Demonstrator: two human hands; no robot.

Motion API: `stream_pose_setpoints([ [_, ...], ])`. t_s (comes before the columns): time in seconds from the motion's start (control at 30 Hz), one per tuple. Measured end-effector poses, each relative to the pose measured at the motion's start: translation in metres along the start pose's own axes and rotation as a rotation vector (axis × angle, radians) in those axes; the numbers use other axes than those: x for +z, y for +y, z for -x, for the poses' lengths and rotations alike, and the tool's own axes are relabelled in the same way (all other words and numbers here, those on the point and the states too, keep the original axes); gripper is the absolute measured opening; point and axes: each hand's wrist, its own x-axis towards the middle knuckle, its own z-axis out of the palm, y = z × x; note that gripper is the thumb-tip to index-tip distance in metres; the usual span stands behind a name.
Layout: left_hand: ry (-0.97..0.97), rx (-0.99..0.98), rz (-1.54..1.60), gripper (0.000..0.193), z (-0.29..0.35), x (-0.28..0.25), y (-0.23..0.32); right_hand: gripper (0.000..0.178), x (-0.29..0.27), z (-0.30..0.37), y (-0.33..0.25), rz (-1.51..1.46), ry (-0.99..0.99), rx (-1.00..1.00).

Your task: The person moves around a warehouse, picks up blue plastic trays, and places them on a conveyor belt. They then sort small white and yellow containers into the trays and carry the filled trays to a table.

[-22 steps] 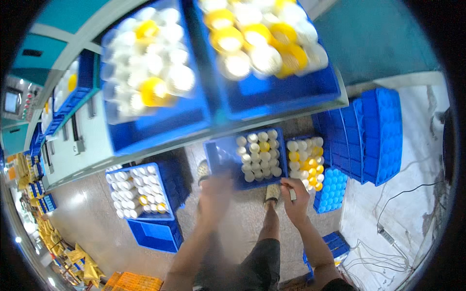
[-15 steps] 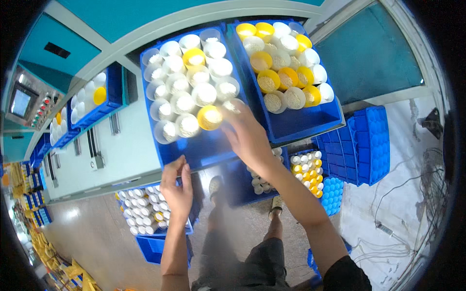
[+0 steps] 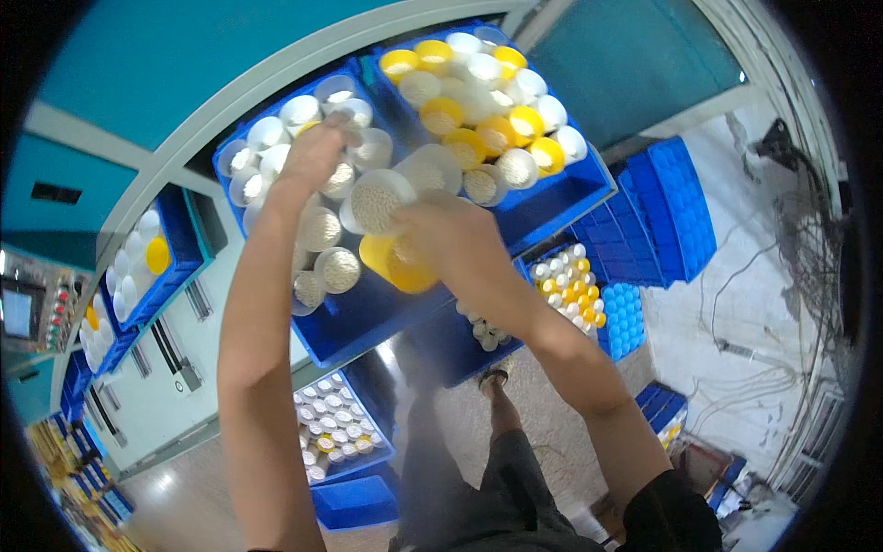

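Observation:
A blue crate [image 3: 345,336] in front of me holds white and yellow plastic cups of small pale pellets. My right hand [image 3: 451,239], blurred, is closed at the crate's right side on a tilted yellow cup [image 3: 405,267] and a translucent white cup [image 3: 375,204] full of pellets. Another translucent cup [image 3: 430,170] leans just beyond that hand. My left hand [image 3: 317,152] reaches over the crate, its fingers curled at the rim of a white cup [image 3: 355,113] in the far rows; its forearm covers several cups. White cups [image 3: 338,270] stand at the near left corner.
A second blue crate [image 3: 575,198] of white and yellow cups adjoins on the right. Stacked blue trays [image 3: 676,212] stand farther right. Below are crates of cups [image 3: 336,423] and a light-blue tray [image 3: 624,320]. Cables [image 3: 750,368] lie on the right-hand floor.
My left hand has gone from the crate's near edge to its far rows. The yellow cup and a white cup have tilted out of their rows at my right hand. The view has turned.

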Motion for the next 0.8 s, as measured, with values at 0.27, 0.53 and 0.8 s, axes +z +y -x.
stream_pose_setpoints([
  [0.27, -0.146, 0.114, -0.093, 0.028, -0.010, -0.028, 0.011, 0.035, -0.149, 0.167, 0.010, 0.007, -0.006, 0.346],
  [0.53, 0.001, 0.098, -0.161, 0.050, 0.101, -0.154, 0.198, 0.025, -0.132, 0.403, 0.109, 0.207, -0.222, 0.783],
  [0.8, -0.518, 0.061, 0.225, 0.035, 0.195, 0.003, 0.328, 0.030, 0.010, 0.516, 0.182, 0.062, -0.327, 0.773],
])
